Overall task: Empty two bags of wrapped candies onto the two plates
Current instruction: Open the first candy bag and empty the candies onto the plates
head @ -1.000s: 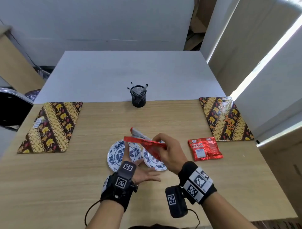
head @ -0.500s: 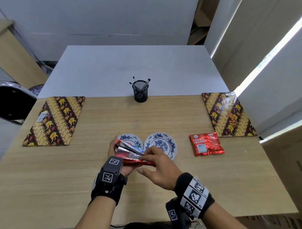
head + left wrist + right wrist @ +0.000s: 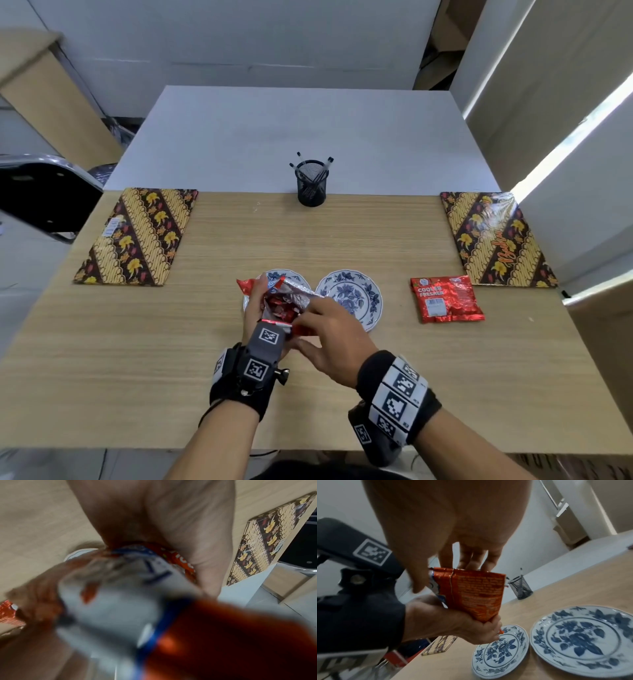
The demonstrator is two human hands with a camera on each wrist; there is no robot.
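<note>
An opened red candy bag [image 3: 284,301] hangs over the left blue-and-white plate [image 3: 293,276], its silver lining and red wrapped candies [image 3: 281,307] showing. My left hand [image 3: 255,303] grips the bag's left side and lower end [image 3: 481,616]. My right hand [image 3: 325,325] pinches the near edge of its mouth [image 3: 465,572]. The right plate [image 3: 356,294] is bare, and so are both plates [image 3: 500,651] [image 3: 580,638] in the right wrist view. A second, sealed red bag [image 3: 445,300] lies flat to the right. The left wrist view shows only the blurred bag [image 3: 120,588] against my palm.
A black mesh pen holder [image 3: 311,183] stands at the back middle of the wooden table [image 3: 137,359]. Two batik-patterned mats lie at the left [image 3: 137,236] and right [image 3: 496,240] edges. A white table [image 3: 291,137] adjoins behind; a black chair [image 3: 41,195] is at the left.
The right hand held the bag alone above the plates; the left hand then took hold too. Between them the bag's mouth has spread open, showing the candies inside.
</note>
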